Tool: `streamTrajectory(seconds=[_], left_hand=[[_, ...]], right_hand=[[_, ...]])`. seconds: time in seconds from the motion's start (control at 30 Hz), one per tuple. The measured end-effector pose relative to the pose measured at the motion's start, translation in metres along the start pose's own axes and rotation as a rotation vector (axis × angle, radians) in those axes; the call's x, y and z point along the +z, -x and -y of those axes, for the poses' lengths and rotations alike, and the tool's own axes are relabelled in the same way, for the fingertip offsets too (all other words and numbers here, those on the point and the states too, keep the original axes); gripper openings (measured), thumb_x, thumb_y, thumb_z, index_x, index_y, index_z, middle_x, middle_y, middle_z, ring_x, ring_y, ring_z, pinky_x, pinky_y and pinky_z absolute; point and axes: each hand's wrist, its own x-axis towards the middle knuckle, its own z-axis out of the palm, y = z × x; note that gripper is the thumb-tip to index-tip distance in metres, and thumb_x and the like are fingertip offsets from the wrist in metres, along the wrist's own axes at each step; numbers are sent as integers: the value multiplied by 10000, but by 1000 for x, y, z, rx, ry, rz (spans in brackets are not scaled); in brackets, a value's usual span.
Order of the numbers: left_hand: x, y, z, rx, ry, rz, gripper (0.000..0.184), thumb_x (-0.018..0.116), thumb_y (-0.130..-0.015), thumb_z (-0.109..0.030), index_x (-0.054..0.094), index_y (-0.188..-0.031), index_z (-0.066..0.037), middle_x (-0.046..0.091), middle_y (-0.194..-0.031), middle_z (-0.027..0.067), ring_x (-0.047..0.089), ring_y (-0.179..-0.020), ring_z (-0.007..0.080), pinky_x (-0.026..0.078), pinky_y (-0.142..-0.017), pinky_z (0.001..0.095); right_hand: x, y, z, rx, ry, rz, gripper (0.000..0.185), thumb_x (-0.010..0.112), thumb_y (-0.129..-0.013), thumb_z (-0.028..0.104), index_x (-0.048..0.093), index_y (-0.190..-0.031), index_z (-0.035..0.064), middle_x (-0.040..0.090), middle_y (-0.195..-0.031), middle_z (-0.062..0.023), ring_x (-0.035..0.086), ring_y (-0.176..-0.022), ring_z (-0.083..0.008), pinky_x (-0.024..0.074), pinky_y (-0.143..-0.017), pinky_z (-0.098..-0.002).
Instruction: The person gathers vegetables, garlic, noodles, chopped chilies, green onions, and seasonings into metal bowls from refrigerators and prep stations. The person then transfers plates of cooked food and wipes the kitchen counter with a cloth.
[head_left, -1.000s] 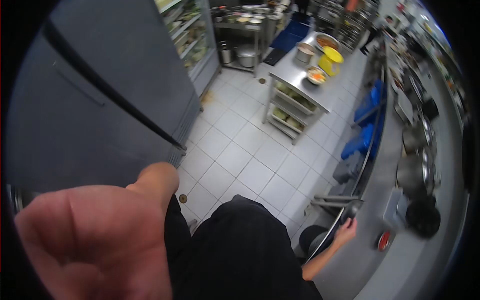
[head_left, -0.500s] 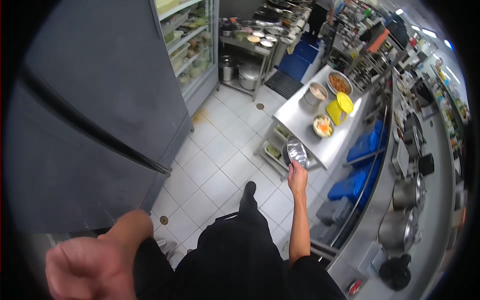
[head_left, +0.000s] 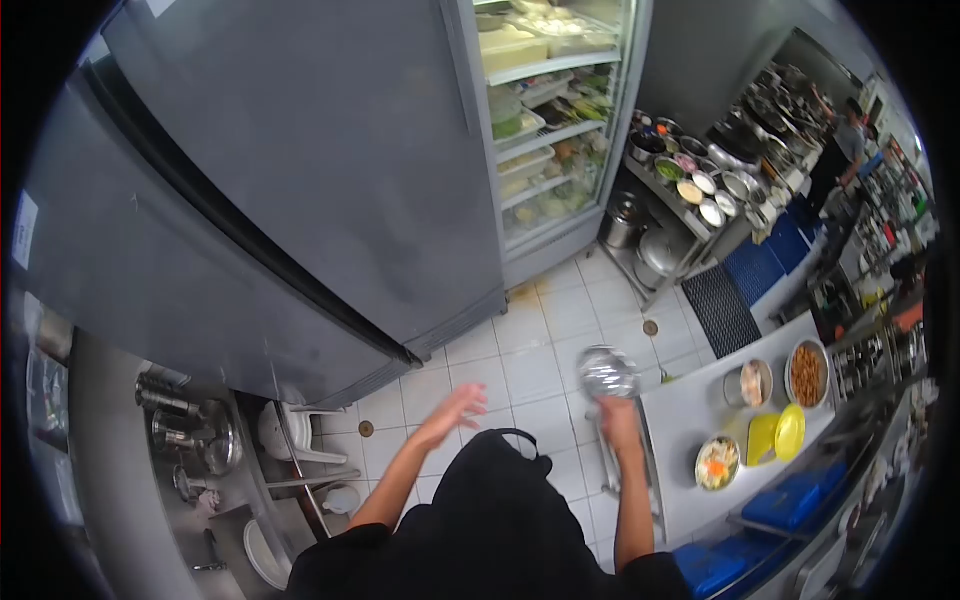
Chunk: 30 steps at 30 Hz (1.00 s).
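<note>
Shiny and slightly blurred, a round metal bowl (head_left: 608,368) hangs over the tiled floor beside the left end of the steel table. My right hand (head_left: 619,422) is closed on its near rim, and the bowl looks empty. In front of my body my left hand (head_left: 458,410) is held in the air with its fingers apart and nothing in them. A grey fridge door (head_left: 300,180) with a long black handle stands ahead of that hand, some distance away.
On the steel table (head_left: 680,520) sit a bowl of vegetables (head_left: 717,462), a yellow container (head_left: 775,435), a pot (head_left: 748,383) and a bowl of brown food (head_left: 806,374). A glass-door fridge (head_left: 550,140) holds food. Another person (head_left: 845,150) stands far right. Metal pots fill the left counter (head_left: 150,480).
My view has swung left, bringing the left counter into sight. My left hand has moved from close to the camera to in front of my body. The bowl stays in my right hand.
</note>
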Motion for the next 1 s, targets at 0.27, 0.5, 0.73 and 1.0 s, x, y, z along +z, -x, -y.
streamTrajectory(seconds=[0.27,0.5,0.73,1.0], left_hand=[[-30,-110,52,-155,795,-7,404,514,-845,-101,498,-1205,82,573,-1209,199,557,-1176,338,443,-1054,525],[-85,-158,14,37,583,-385,439,379,-887,-79,448,-1252,155,575,-1196,263,618,-1102,357,586,-878,506],[-109,-174,-32,100,382,-484,550,393,-893,-112,285,-1382,117,496,-1275,239,606,-1090,334,626,-772,476],[-109,-241,-36,143,519,-457,544,419,-903,-16,256,-1416,67,480,-1318,235,591,-1140,327,565,-925,476]], right_hand=[[34,-203,142,-756,-242,614,321,692,-807,213,663,-1076,41,672,-1043,-141,618,-1021,-326,461,-933,-442],[-33,-582,147,-849,440,-21,469,576,-831,80,508,-1280,-36,498,-1352,-217,526,-1214,-369,476,-990,-438],[-64,-701,208,-893,1147,112,292,587,-874,199,674,-1095,30,554,-1279,-135,628,-1031,-245,554,-773,-351],[-41,-700,185,-897,1071,-145,197,635,-827,236,706,-856,55,626,-1083,-149,658,-814,-251,553,-646,-357]])
